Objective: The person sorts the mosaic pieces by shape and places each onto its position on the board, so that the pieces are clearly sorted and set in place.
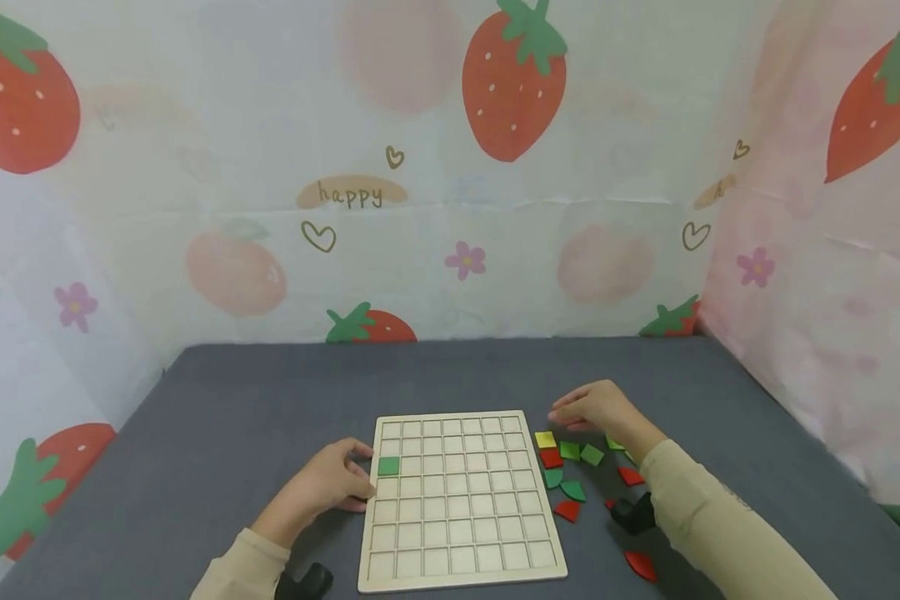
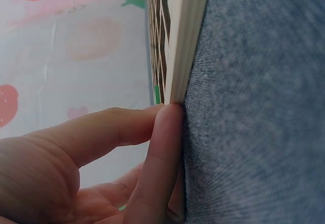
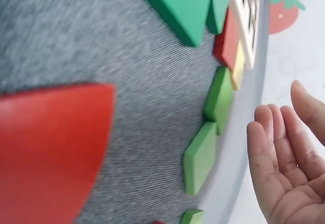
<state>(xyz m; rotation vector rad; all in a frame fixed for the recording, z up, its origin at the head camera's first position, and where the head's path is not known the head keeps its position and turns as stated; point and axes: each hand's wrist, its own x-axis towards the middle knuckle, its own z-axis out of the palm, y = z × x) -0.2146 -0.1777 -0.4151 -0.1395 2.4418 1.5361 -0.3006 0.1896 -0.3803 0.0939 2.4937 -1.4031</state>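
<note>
A pale wooden grid board (image 1: 427, 531) lies flat on the dark cloth, with one green square piece (image 1: 388, 466) in a cell of its left column. My left hand (image 1: 328, 477) rests at the board's left edge, its fingertips touching the rim; the left wrist view shows the thumb and a finger (image 2: 161, 148) right at that edge. Beyond the board's upper right corner, my right hand (image 1: 596, 408) hovers over the loose pieces. Its palm (image 3: 292, 183) shows nothing in it, and the fingers are softly bent.
Right of the board lie a yellow piece (image 1: 545, 440), a red piece (image 1: 551, 457), light green pieces (image 1: 592, 454), dark green pieces (image 1: 573, 491) and several curved red pieces (image 1: 641, 566). A strawberry-print curtain (image 1: 435, 275) surrounds the table at the back and sides.
</note>
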